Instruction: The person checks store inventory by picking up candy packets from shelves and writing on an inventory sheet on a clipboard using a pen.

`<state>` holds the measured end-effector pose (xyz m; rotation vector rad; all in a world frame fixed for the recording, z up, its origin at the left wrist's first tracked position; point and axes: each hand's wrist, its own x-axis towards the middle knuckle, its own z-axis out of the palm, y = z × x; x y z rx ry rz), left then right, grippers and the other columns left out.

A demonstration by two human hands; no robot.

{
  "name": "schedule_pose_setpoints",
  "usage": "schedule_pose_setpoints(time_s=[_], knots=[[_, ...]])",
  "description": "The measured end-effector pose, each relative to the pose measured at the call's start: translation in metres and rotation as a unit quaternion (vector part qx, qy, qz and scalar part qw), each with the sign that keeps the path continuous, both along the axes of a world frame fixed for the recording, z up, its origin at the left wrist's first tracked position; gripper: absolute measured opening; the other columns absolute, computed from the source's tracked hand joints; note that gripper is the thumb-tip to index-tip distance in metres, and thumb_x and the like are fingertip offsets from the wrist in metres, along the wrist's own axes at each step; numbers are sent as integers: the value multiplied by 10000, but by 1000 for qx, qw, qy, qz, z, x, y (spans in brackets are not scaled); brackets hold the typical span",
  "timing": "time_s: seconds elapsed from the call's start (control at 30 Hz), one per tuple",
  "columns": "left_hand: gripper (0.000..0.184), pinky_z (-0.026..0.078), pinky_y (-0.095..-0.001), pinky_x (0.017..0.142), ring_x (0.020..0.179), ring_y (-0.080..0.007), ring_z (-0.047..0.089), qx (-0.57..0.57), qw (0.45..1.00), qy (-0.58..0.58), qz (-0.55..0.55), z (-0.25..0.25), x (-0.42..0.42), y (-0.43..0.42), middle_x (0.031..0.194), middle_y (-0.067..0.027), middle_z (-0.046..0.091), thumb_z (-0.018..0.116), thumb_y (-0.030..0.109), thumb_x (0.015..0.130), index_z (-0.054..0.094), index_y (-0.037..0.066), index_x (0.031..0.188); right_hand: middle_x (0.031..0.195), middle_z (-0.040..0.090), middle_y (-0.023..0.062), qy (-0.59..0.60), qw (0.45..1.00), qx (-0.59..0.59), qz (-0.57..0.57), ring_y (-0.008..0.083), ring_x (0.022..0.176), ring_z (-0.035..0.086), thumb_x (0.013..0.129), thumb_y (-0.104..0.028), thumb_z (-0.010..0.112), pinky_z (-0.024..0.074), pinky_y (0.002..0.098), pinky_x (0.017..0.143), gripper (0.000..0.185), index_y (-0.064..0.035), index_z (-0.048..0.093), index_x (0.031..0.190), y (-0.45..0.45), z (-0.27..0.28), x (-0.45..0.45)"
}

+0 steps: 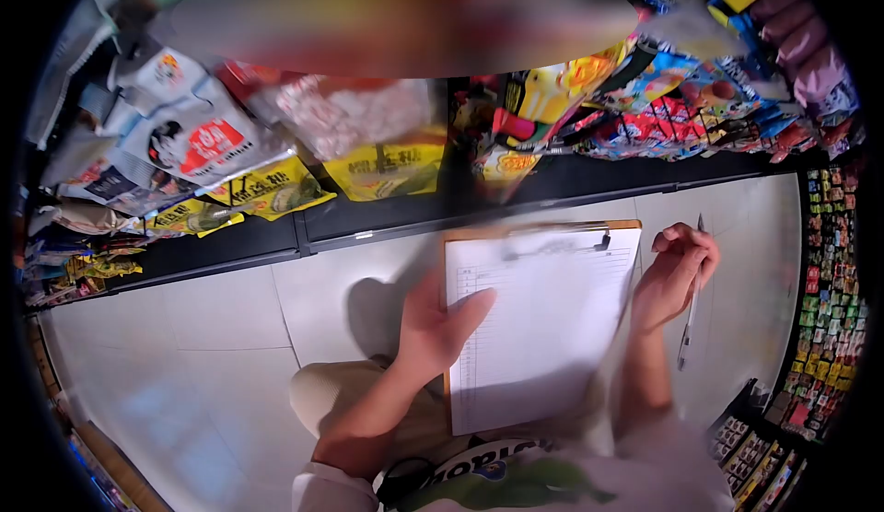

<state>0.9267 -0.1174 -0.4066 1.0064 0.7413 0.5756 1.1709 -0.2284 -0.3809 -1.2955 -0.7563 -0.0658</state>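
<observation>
Two hands to count: one left hand (428,328) and one right hand (677,277). In the left hand, one clipboard (465,233) with one clip (562,243) and one visible sheet of paper (539,346). In the right hand, one pen (683,346). Beyond the left hand, three yellow bags (396,167) and one white bag with red label (198,130). Beyond the right hand, many snack packets (649,130), too crowded for exact counting.

Top blurred; edges bowed; shadow on floor (212,314).
</observation>
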Motion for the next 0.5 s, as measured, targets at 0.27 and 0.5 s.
schedule_pose_setpoints(time_s=[0.27,0.5], knots=[[344,498,-258,851,971,-100,624,-58,994,-82,31,184,-19,4,1104,-71,672,626,-11,911,537,-24,1243,1120,548,120,241,958,-81,131,168,966,515,992,-363,473,410,347,883,316,-99,390,1143,-14,164,-11],[308,479,-223,780,885,-51,582,-22,995,-79,58,403,-19,6,1028,-13,655,639,2,923,565,-10,1222,971,593,93,303,926,-161,158,136,889,574,1012,-455,338,460,278,786,473,-17,489,1110,-26,359,-27]])
